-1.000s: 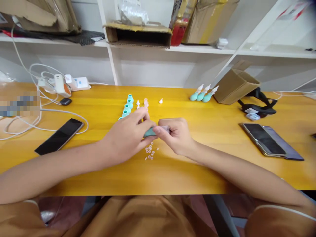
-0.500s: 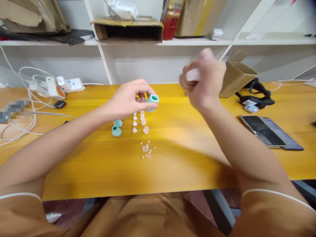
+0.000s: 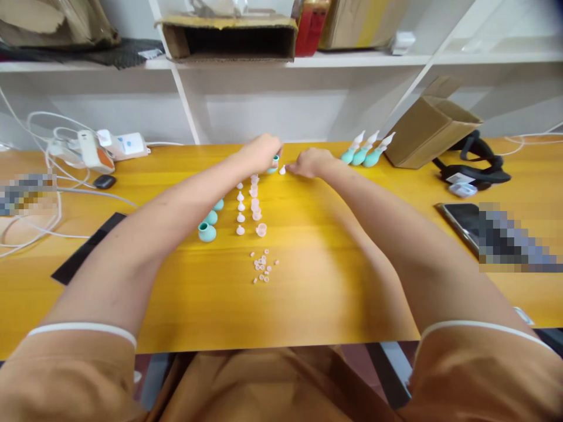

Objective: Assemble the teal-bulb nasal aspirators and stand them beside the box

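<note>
My left hand [image 3: 265, 150] is closed around a teal squeeze bulb [image 3: 275, 164], its open neck facing up. Just right of it, my right hand [image 3: 313, 162] has its fingertips at a small white cone-shaped piece [image 3: 282, 170] and seems to pinch it. Nearer to me stand a row of teal bulbs [image 3: 207, 232], partly hidden by my left forearm, a row of small white cones [image 3: 240, 230] and a row of pale pink cup-like pieces [image 3: 261, 230]. Several tiny pink rings [image 3: 263, 262] lie scattered in front of these rows.
Three teal bulb syringes with white tips [image 3: 364, 151] stand at the back right, beside a cardboard box [image 3: 428, 132]. A black headset [image 3: 479, 170] and a phone [image 3: 460, 220] lie further right. White cables and chargers [image 3: 92, 151] crowd the left, near a black flat object [image 3: 90, 249].
My right hand has come down from its raised position to the tabletop, beside the left hand. My left hand has moved slightly farther back with the teal bulb. The bulb syringes at the right are now uncovered.
</note>
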Motion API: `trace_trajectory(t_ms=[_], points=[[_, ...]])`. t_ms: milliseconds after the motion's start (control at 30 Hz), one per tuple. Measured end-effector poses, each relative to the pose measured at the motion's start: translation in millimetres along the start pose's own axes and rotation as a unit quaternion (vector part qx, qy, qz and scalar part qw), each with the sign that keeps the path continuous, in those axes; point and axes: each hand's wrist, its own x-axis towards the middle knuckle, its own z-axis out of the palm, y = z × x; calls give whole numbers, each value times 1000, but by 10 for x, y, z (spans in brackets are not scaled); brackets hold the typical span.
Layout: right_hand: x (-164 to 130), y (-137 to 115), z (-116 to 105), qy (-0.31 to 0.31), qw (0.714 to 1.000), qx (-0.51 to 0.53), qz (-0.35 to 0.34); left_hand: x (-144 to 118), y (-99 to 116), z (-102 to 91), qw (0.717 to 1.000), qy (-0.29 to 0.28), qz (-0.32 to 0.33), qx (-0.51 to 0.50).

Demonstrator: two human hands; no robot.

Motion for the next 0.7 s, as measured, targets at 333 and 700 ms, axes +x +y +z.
trace_trajectory(t_ms=[333,700], points=[[-69,36,43,-49,997,-61,-6,105,-192,220,1000,-9,-1,10],[-303,-38,-262,-67,994,-84,5,108,-217,182,1000,-3,22,-2]])
